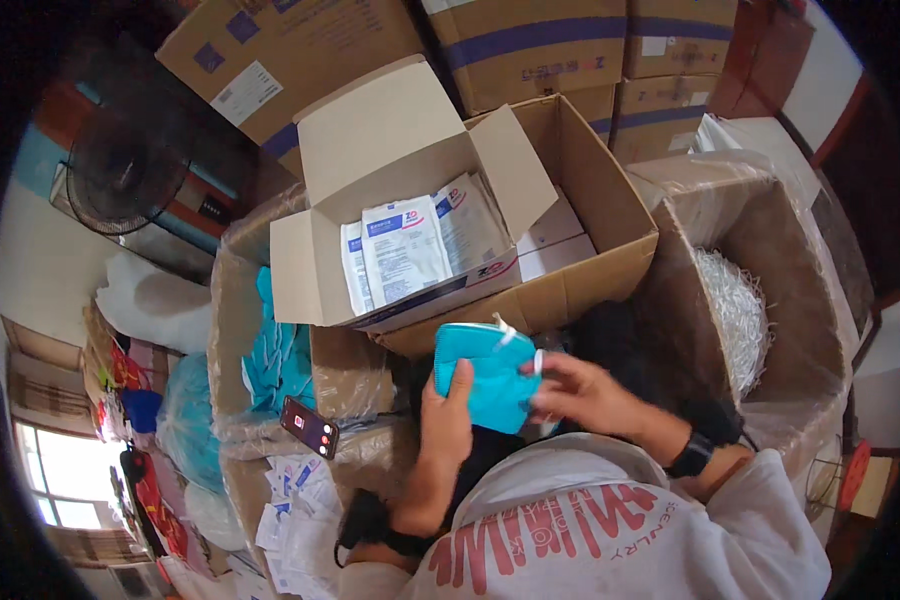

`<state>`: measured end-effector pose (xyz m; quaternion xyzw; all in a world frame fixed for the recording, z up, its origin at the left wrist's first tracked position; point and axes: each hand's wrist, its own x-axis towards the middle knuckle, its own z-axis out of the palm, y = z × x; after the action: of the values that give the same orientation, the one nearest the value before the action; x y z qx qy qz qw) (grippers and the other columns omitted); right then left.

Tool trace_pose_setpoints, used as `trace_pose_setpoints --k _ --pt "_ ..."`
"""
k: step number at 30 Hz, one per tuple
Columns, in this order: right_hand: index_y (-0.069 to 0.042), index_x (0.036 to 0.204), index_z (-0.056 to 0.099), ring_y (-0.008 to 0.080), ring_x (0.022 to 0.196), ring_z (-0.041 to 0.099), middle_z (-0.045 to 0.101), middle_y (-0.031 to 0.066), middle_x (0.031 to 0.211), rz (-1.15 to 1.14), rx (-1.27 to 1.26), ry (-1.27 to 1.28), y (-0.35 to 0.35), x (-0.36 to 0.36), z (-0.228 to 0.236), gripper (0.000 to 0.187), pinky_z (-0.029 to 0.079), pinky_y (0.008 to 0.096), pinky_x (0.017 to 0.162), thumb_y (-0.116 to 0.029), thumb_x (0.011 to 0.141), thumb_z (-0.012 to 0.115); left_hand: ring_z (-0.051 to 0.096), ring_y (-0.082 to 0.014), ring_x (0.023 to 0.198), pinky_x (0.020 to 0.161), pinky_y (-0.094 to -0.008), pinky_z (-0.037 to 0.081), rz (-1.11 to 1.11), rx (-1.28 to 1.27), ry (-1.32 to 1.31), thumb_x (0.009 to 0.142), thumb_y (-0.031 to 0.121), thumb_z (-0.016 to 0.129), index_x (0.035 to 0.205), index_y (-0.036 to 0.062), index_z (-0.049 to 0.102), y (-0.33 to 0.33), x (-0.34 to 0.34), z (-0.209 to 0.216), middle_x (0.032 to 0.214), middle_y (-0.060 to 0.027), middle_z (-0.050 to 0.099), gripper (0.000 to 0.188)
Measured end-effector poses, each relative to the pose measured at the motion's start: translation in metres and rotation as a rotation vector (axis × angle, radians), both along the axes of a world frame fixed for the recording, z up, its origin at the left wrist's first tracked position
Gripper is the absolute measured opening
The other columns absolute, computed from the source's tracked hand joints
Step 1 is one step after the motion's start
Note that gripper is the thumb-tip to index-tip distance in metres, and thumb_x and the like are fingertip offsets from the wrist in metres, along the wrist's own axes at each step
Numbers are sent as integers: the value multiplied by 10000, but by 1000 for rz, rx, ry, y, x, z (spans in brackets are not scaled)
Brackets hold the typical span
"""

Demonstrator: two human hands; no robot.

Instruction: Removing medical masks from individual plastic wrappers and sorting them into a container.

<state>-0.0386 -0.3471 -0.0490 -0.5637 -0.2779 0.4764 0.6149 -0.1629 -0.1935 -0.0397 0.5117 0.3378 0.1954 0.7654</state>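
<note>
In front of my chest, my left hand (448, 412) grips a teal folded face mask (490, 378) by its left side, thumb across the front. White ear loops stick out at its top and right edge. My right hand (582, 392) is closed at the mask's right edge, fingers at a white loop and slightly blurred. Just beyond the mask stands an open white carton (375, 160) with its flaps spread. Several flat white sealed packets (402, 250) stand inside it.
The white carton rests in a larger brown box (610, 250). Teal masks (275, 350) fill a plastic-lined box at left, beside a phone (310, 428). White packets (295, 510) lie lower left. Thin white strands (732, 320) fill a lined box at right. Stacked cartons (530, 50) stand behind.
</note>
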Motion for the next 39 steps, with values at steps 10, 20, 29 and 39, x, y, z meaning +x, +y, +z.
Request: trace_pose_setpoints --k 10,20,29,39 --pt "-45 1064 488 335 881 543 572 158 840 294 319 -845 32 40 57 369 406 432 750 -303 818 584 519 -100 891 817 -262 426 -459 416 72 897 258 516 1152 5 501 30 4 58 992 -45 578 359" --pt "-41 824 457 381 667 539 562 177 715 27 87 -1001 45 9 38 227 413 458 579 -250 833 544 518 -274 1058 955 -392 333 -203 1356 98 840 228 543 1113 52 536 25 29 94 1104 -101 568 325" --pt "-21 939 458 357 695 569 574 185 752 319 24 -579 28 2 38 258 445 420 620 -272 885 486 510 -294 583 537 -369 396 -265 1132 133 858 222 514 682 7 533 29 35 48 633 -138 505 279" --pt "-35 947 546 60 634 481 494 -16 698 531 -133 -24 -4 68 38 289 430 224 618 -291 938 413 496 -110 604 576 -254 399 -143 941 241 858 248 554 702 -7 601 99 -5 69 623 -57 568 302"
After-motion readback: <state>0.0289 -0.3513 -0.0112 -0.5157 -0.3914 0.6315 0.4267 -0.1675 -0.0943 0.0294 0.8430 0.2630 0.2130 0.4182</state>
